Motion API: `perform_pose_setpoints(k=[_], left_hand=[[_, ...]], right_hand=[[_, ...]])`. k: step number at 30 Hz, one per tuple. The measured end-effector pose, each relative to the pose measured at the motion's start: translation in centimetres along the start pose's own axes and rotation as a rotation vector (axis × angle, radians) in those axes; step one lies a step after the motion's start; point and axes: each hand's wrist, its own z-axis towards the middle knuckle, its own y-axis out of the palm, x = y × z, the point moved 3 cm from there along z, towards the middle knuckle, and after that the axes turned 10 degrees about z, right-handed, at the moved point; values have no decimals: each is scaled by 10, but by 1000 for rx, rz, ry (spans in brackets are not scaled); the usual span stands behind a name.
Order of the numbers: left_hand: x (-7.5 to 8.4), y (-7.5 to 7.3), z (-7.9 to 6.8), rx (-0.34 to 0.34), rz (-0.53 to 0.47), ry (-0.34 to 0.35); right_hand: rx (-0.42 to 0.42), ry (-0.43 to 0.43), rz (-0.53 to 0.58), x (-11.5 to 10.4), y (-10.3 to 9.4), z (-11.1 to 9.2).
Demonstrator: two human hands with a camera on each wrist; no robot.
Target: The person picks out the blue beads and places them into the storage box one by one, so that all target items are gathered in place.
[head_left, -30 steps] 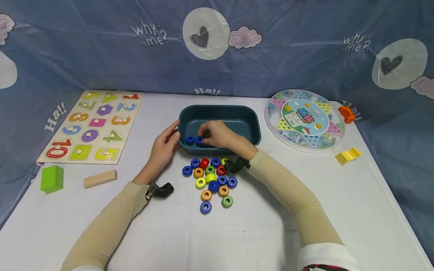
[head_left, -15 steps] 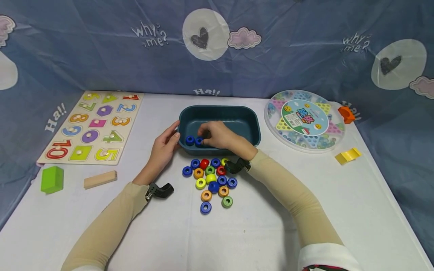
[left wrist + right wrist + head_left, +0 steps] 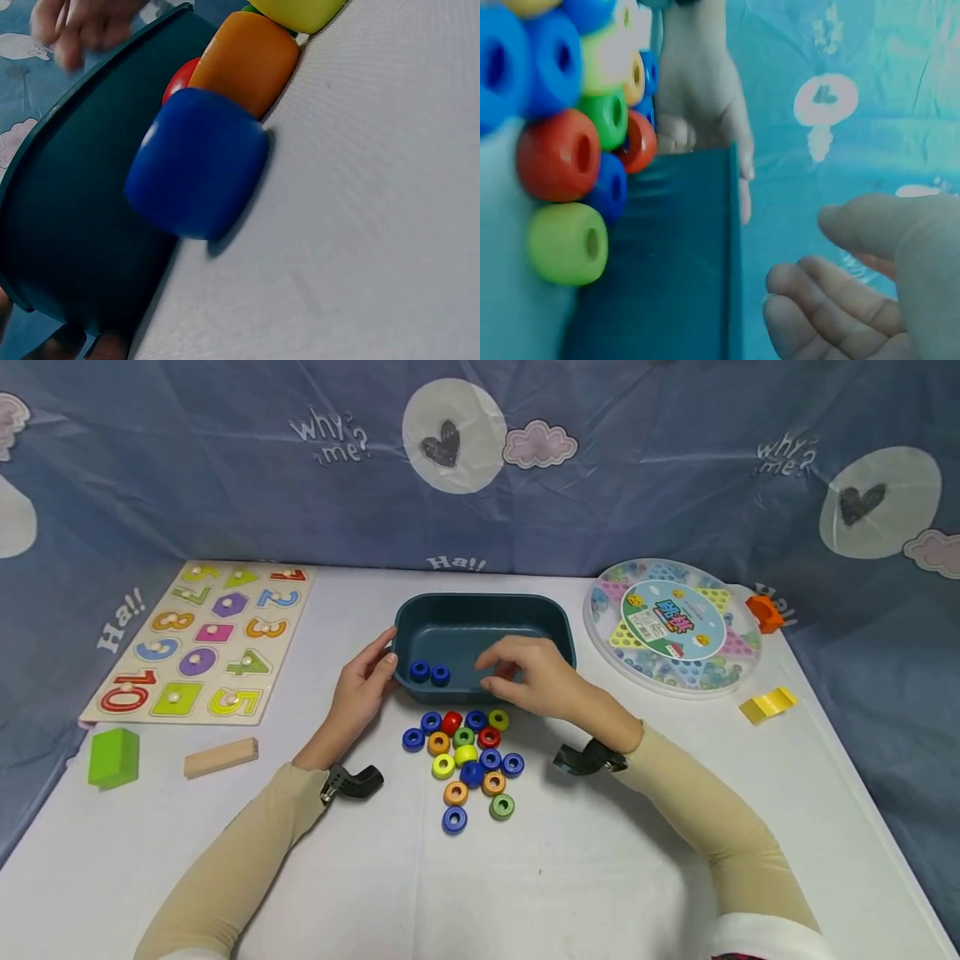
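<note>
A dark teal rectangular tub (image 3: 480, 695) stands at the middle of the table. My left hand (image 3: 360, 689) holds its left end, thumb at the near corner and fingers along the outer side. Inside, two blue beads (image 3: 440, 675) lie side by side at the near left. Over the tub's right part hangs my right hand (image 3: 536, 677), fingers loosely bent and thumb apart, with nothing between them; the right wrist view confirms this gap. Just before the tub lie several loose beads in blue, red, orange, green and yellow, such as the yellow bead (image 3: 498, 720).
A number puzzle board (image 3: 206, 643) lies at the left, with a green block (image 3: 114, 758) and a plain wooden block (image 3: 221, 757) before it. On the right are a round board-game case (image 3: 673, 627), an orange block (image 3: 765, 613) and a yellow piece (image 3: 768, 704). Patterned cloth rises behind.
My right hand has let go of the second blue bead in the tub and moved to the right, its fingers spreading. My left hand has kept its place.
</note>
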Motion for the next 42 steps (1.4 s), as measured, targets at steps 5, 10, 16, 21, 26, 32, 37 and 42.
perform_pose_setpoints(k=[5,10,16,21,26,32,37,42], left_hand=[[-2,-2,1,2,-1,-3],[-3,0,1,-2,-3,-9],[-1,0,0,3,-2,-9],[-2,2,1,-3,-10,-2],[-2,1,1,0,-6,-1],[0,0,0,6,10,-2],[-1,1,0,6,11,-4],[-1,1,0,5,7,-2]], right_hand=[[-48,-66,50,-9,0,-34],[-192,27,89,-7,13,-61],[-308,135,76,2,28,-78],[-321,157,75,8,33,-82],[-320,162,81,10,34,-82],[-321,165,85,11,34,-82],[-323,172,82,11,34,-82],[-320,174,78,11,34,-82]])
